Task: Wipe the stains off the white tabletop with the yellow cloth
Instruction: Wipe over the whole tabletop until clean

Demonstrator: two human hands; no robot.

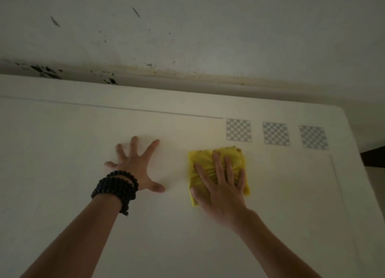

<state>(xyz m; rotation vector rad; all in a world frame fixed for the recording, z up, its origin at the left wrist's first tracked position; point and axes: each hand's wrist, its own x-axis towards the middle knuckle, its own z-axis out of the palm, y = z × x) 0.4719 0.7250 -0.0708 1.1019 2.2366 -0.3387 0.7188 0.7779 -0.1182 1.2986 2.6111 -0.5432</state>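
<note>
— Where's the cloth, and how have you got it?

— The yellow cloth [216, 173] lies folded into a rough square on the white table [62, 142], just below the three checkered squares [238, 130]. My right hand [220, 190] lies flat on it, fingers spread, palm pressing down rather than pinching. My left hand [135, 167], beaded bracelet [116, 190] at the wrist, is splayed wide on the bare table beside it, holding nothing.

— How will it handle?

— I'd judge it soft and light; it wrinkles under my fingers, so it could bunch or slip on this smooth, hard top. A flat palm over the middle suits it best. Small brownish specks sit along its far edge.
</note>
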